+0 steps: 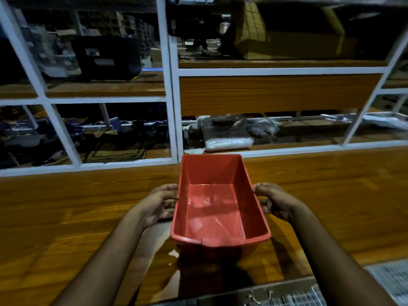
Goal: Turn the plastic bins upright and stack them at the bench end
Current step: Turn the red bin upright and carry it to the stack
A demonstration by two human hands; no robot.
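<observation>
Upright red bin (pixel 217 202) (empty) between both hands on bench (pixel 66 206)

— How's the feed set?
— I have one view only, worn on the head, wide-angle, looking forward and down over the wooden bench (pixel 88 217).
— How near?
— Close. Both forearms enter from the bottom edge; the red bin (pixel 218 206) sits centre frame. Farther off, a white-framed rack (pixel 170 107) fills the top half, its lines bowed by the lens.
</observation>
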